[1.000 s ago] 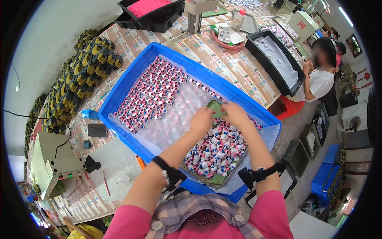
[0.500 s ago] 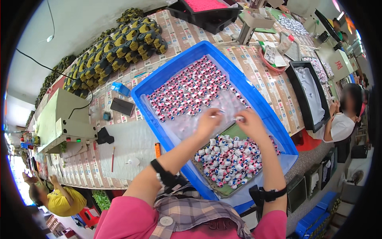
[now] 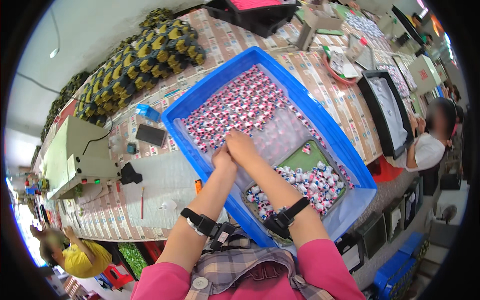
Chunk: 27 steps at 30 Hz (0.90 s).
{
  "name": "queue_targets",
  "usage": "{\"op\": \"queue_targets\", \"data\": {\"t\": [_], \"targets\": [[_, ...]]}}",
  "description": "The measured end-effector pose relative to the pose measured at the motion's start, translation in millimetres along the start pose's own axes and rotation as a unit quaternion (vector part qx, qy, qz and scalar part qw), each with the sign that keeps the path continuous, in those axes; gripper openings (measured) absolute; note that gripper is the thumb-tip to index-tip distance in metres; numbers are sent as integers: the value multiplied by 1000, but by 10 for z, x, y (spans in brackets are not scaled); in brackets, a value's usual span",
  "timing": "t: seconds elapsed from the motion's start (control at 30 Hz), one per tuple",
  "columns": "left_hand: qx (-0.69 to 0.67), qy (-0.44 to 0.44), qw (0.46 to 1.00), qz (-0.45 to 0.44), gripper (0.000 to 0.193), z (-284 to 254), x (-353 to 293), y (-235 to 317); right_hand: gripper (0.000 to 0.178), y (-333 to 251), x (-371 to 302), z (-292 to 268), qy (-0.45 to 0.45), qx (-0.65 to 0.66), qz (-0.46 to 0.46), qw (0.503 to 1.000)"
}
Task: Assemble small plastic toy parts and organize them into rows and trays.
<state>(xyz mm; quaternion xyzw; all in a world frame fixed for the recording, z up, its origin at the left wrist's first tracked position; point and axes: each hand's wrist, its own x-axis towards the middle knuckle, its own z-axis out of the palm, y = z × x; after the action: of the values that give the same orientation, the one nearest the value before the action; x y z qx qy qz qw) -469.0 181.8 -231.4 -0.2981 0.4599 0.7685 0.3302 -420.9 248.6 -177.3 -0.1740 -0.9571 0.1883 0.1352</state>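
Evidently both hands, left (image 3: 223, 156) and right (image 3: 242, 147), pinch the clear sheet (image 3: 280, 140); a jerk could scatter pieces (image 3: 235, 105) across the bin (image 3: 200, 100).

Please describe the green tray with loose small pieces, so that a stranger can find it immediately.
Find the big blue bin on the long table. The green tray lies in the bin's near right corner, beside the right hand. Only there do pieces lie in a loose heap; the clear sheet holds them in rows.

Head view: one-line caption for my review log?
Both hands, left hand and right hand, meet over small pink-and-white pieces in a blue tray.
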Motion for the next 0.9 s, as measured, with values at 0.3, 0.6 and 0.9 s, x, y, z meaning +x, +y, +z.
{"op": "queue_targets", "data": {"t": [0.3,0.6,0.9], "targets": [[87,132,983,-91,25,114,-435,252,13,911,-601,-1041,7,-33,136,990],[551,-395,687,261,19,840,-1200,-499,15,1312,-1593,-1571,-119,-126,266,948],[690,-392,279,541,16,1123,-1080,-1394,24,1338,-1725,-1462,64,-101,295,948]]}}
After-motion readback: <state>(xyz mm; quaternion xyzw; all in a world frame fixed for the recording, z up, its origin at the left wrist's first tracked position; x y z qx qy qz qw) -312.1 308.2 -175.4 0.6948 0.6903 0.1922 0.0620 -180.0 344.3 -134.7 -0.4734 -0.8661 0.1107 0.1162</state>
